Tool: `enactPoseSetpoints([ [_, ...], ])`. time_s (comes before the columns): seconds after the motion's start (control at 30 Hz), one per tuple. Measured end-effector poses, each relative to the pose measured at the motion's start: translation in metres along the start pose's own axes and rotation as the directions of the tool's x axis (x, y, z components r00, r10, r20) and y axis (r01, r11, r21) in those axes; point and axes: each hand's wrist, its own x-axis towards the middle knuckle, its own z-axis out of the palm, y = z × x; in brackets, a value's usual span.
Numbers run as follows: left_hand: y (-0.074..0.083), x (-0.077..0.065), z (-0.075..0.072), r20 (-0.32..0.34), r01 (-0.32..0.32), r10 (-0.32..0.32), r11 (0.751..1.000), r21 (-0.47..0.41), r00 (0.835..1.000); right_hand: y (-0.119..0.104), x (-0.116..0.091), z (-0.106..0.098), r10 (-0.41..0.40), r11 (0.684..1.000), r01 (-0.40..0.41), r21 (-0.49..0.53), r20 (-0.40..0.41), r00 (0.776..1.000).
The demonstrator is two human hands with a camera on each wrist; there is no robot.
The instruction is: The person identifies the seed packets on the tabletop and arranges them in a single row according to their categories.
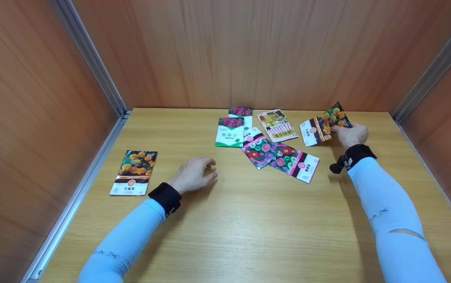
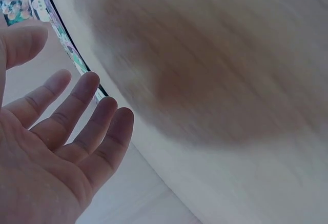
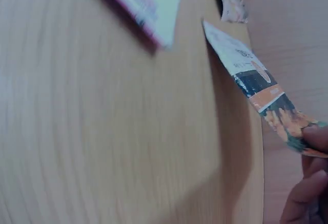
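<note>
At the back right of the table, my right hand [image 1: 352, 135] pinches a seed packet with orange marigolds [image 1: 324, 125] near its flowered end. In the right wrist view the marigold packet [image 3: 261, 85] is seen nearly edge-on, tilted above the wood, with the thumb on its printed face. My left hand [image 1: 194, 173] hovers over the table left of centre, fingers loosely bent and holding nothing. The left wrist view shows the palm of the left hand [image 2: 56, 142] with fingers apart. A matching marigold packet [image 1: 134, 173] lies flat to the left of that hand.
Two pink-flower packets [image 1: 296, 163] overlap right of centre. Behind them lie two green-and-white packets [image 1: 229, 133], one partly over the other, and a yellow-and-pink striped packet [image 1: 277, 125]. Wood-grain panels [image 1: 225, 51] wall the table [image 1: 241, 228] at the back and sides.
</note>
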Motion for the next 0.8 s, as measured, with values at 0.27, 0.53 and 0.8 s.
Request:
enactPoseSetpoints([
  [0.27, 0.001, -0.002, 0.003, -0.003, -0.027, 0.027, 1.000, 0.008, 1.000, -0.013, -0.001, 0.010, 0.151, 0.929, -0.163, 0.332, 0.061, 0.987],
  [0.53, 0.005, -0.002, 0.002, 0.011, -0.007, 0.008, 0.999, -0.036, 1.000, -0.019, -0.010, 0.017, 0.129, 0.944, -0.168, 0.283, 0.152, 0.980],
  [0.8, 0.014, 0.003, 0.005, 0.022, 0.017, -0.015, 0.997, -0.076, 1.000, -0.020, -0.032, 0.030, -0.022, 0.939, -0.055, 0.340, 0.218, 0.976],
])
